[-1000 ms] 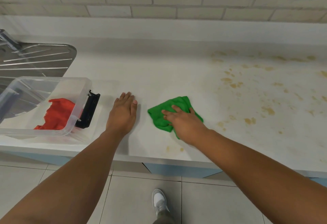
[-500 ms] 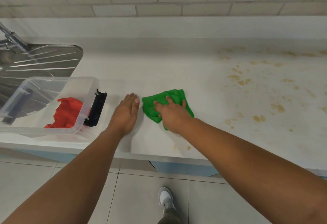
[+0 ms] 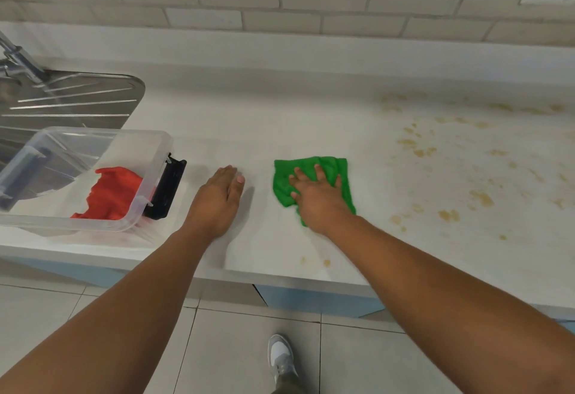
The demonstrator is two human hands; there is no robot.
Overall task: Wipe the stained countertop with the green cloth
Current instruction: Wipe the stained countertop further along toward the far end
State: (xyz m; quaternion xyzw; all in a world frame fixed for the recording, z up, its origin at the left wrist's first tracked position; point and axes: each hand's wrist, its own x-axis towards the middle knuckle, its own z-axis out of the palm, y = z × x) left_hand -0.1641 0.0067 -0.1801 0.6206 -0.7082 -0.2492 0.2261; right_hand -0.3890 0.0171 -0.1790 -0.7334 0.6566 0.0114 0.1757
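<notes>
White counter (image 3: 280,119), tan stains (image 3: 480,198) at right. Green cloth (image 3: 281,185) crumpled mid-counter, near front edge. Right hand (image 3: 317,203) presses it, fingers spread. Left hand (image 3: 217,203) flat on counter, just beside, holding nothing.

even soft indoor light, no glare; faint shadow right of left hand (image 3: 217,199) on worktop (image 3: 311,119); slight motion blur throughout; wide-angle bending at edges.
</notes>
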